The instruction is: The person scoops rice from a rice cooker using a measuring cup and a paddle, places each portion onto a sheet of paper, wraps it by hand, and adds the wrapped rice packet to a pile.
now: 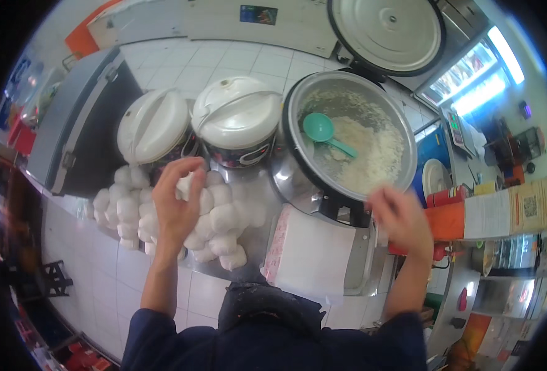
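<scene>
My left hand (176, 208) is over a heap of round white balls (222, 218) on a steel table, its fingers and thumb curved. White shows in the gap between them; whether it is a held ball or one behind is unclear. What the balls are made of cannot be told. Blurred, my right hand (401, 220) is by the front rim of a large open rice cooker (410, 153), fingers bent; its contents are unclear. Cooked white rice (370, 162) lines the pot, and a turquoise scoop (319, 127) rests on it. White sheets (315, 255) lie before the cooker.
Two lidded white-topped tubs (152, 125) (236, 109) stand behind the balls. A dark grey insulated box (88, 111) is at the left. The cooker's raised lid (391, 32) tilts back. To the right are a digital scale (459, 132) and an orange-and-white box (486, 215).
</scene>
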`<move>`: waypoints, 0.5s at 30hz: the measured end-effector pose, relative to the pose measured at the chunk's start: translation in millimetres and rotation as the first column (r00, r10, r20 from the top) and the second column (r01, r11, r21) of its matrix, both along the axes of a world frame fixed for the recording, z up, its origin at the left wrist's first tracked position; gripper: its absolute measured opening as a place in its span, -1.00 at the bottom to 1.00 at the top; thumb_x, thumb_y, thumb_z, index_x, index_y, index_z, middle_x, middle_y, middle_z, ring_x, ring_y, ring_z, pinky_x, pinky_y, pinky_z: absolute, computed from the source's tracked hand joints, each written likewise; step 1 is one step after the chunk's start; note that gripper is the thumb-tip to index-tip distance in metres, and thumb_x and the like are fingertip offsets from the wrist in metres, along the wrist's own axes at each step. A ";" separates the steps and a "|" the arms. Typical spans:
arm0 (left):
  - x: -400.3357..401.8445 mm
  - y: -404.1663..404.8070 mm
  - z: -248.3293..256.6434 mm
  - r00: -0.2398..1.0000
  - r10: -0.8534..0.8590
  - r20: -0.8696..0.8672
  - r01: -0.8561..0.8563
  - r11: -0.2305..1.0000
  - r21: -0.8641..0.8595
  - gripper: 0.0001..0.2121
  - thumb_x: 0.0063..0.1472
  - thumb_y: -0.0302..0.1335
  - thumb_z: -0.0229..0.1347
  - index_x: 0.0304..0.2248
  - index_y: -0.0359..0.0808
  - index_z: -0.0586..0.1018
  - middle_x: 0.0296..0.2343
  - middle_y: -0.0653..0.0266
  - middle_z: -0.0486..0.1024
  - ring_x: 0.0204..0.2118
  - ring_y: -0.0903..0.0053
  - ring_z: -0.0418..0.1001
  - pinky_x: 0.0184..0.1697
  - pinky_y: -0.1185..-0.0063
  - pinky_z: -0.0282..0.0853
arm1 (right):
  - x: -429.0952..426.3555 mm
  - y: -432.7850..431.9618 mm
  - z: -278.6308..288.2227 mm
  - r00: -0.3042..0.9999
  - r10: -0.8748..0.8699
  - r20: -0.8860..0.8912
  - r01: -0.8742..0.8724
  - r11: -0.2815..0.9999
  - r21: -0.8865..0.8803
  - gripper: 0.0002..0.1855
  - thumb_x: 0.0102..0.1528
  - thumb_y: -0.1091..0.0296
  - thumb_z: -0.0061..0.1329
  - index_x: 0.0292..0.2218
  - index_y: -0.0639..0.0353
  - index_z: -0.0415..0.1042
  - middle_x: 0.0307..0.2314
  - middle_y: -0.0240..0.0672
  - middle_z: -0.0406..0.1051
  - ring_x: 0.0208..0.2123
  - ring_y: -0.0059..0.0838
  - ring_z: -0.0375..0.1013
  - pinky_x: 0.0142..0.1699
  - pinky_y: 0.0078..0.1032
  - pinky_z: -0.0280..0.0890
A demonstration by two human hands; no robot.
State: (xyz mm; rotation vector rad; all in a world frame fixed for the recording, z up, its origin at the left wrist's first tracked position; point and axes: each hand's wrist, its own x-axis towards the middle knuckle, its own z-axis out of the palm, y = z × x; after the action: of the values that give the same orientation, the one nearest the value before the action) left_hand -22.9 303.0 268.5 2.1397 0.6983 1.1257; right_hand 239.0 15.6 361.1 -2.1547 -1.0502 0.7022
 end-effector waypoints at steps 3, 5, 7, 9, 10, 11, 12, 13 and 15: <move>49.2 -50.7 58.7 0.951 -0.307 0.029 0.303 0.947 0.111 -0.80 0.11 -0.67 0.22 -0.23 -0.37 0.62 -0.26 0.14 0.60 -0.23 0.39 0.59 -0.13 0.52 0.46 | 116.6 64.8 -32.1 0.784 0.310 0.537 -0.379 0.925 0.020 -0.84 0.12 0.40 -0.03 -0.34 0.26 0.55 -0.53 -0.04 0.50 -0.45 -0.02 0.53 -0.28 -0.23 0.39; 74.0 -75.6 90.2 0.920 -0.392 0.023 0.389 0.917 0.086 -0.79 0.10 -0.69 0.21 -0.23 -0.38 0.62 -0.26 0.15 0.59 -0.27 0.40 0.61 -0.19 0.54 0.48 | 182.5 115.0 -70.5 0.725 0.500 0.473 -0.383 0.864 -0.327 -0.79 0.00 0.38 0.09 -0.29 0.21 0.63 -0.38 -0.04 0.57 -0.30 -0.04 0.58 -0.14 -0.23 0.44; 100.6 -95.1 114.0 0.888 -0.459 -0.008 0.459 0.887 0.050 -0.79 0.12 -0.69 0.19 -0.22 -0.35 0.63 -0.31 0.18 0.60 -0.31 0.47 0.58 -0.22 0.58 0.46 | 233.4 141.1 -136.1 0.643 0.660 0.389 -0.347 0.704 -0.620 -0.68 -0.09 0.29 0.22 -0.25 0.19 0.65 -0.31 -0.09 0.60 -0.23 -0.11 0.59 -0.08 -0.25 0.45; 122.7 -101.2 122.8 0.882 -0.467 -0.058 0.471 0.879 0.078 -0.79 0.12 -0.68 0.20 -0.22 -0.36 0.63 -0.33 0.18 0.60 -0.34 0.47 0.58 -0.25 0.58 0.46 | 251.2 161.7 -181.3 0.579 0.751 0.319 -0.286 0.553 -0.782 -0.62 -0.18 0.20 0.29 -0.29 0.19 0.66 -0.30 -0.09 0.60 -0.23 -0.12 0.60 -0.09 -0.25 0.46; 130.3 -98.8 124.9 0.877 -0.469 -0.107 0.478 0.874 0.084 -0.80 0.12 -0.67 0.20 -0.22 -0.36 0.62 -0.35 0.19 0.59 -0.36 0.47 0.58 -0.29 0.58 0.45 | 243.9 167.3 -198.9 0.558 0.767 0.316 -0.257 0.522 -0.813 -0.61 -0.21 0.16 0.28 -0.33 0.19 0.66 -0.33 -0.08 0.60 -0.26 -0.11 0.60 -0.13 -0.24 0.46; 138.7 -96.9 128.0 0.878 -0.465 -0.112 0.475 0.875 0.095 -0.80 0.12 -0.67 0.20 -0.22 -0.36 0.62 -0.35 0.19 0.59 -0.36 0.47 0.58 -0.29 0.58 0.45 | 248.5 165.6 -209.9 0.555 0.765 0.326 -0.258 0.531 -0.807 -0.61 -0.21 0.16 0.28 -0.33 0.19 0.66 -0.33 -0.08 0.60 -0.26 -0.11 0.60 -0.13 -0.24 0.46; 143.6 -96.1 128.8 0.869 -0.472 -0.151 0.486 0.870 0.080 -0.80 0.12 -0.67 0.20 -0.22 -0.36 0.62 -0.37 0.19 0.58 -0.37 0.47 0.58 -0.30 0.58 0.45 | 244.7 160.7 -218.3 0.566 0.747 0.349 -0.257 0.562 -0.786 -0.57 -0.26 0.14 0.32 -0.33 0.21 0.66 -0.32 -0.08 0.60 -0.24 -0.11 0.60 -0.11 -0.25 0.47; 150.1 -95.9 128.4 0.855 -0.484 -0.188 0.502 0.863 0.060 -0.80 0.12 -0.66 0.21 -0.22 -0.36 0.62 -0.39 0.20 0.57 -0.38 0.47 0.58 -0.31 0.58 0.44 | 244.8 156.4 -226.2 0.581 0.727 0.366 -0.255 0.590 -0.766 -0.52 -0.30 0.12 0.36 -0.33 0.22 0.66 -0.32 -0.08 0.60 -0.22 -0.11 0.59 -0.09 -0.25 0.47; 166.2 -88.6 124.9 0.849 -0.472 -0.237 0.485 0.875 -0.004 -0.85 0.14 -0.65 0.18 -0.26 -0.38 0.60 -0.41 0.13 0.56 -0.39 0.36 0.58 -0.32 0.52 0.44 | 246.1 170.9 -210.2 0.603 0.750 0.272 -0.315 0.537 -0.783 -0.48 -0.31 0.16 0.38 -0.28 0.25 0.64 -0.30 -0.08 0.60 -0.20 -0.11 0.59 -0.08 -0.26 0.48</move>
State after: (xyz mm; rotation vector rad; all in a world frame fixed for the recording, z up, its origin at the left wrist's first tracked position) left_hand 143.2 214.4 393.4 2.3368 0.1976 0.6383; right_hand 485.1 186.5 150.8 -2.7519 -2.2216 0.7964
